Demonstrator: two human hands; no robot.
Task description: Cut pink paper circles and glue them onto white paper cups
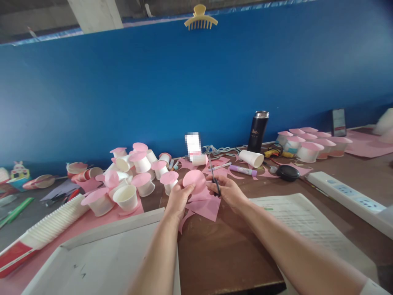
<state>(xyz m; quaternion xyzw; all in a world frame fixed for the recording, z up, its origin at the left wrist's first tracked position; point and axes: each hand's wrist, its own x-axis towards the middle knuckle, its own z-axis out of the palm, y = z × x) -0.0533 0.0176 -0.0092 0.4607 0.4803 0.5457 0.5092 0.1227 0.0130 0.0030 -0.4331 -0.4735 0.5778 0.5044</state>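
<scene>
Between thumb and fingers, my left hand (180, 197) pinches a round pink paper disc (194, 181) above the brown table. My right hand (227, 191) is closed on dark-handled scissors (215, 183), whose blades point up and away from me, just right of the disc. Whether the blades touch the paper I cannot tell. Pink paper scraps (206, 208) lie under and behind both hands. A purple glue stick (243, 170) and a white paper cup (251, 158) on its side rest beyond my right hand.
Paper cups with pink discs (143, 183) crowd the left, near a long stack of cups (55, 221) and a white box lid (123, 250). To the right are a black bottle (258, 132), a power strip (346, 192), a printed sheet (307, 221) and more disc-topped cups (310, 150).
</scene>
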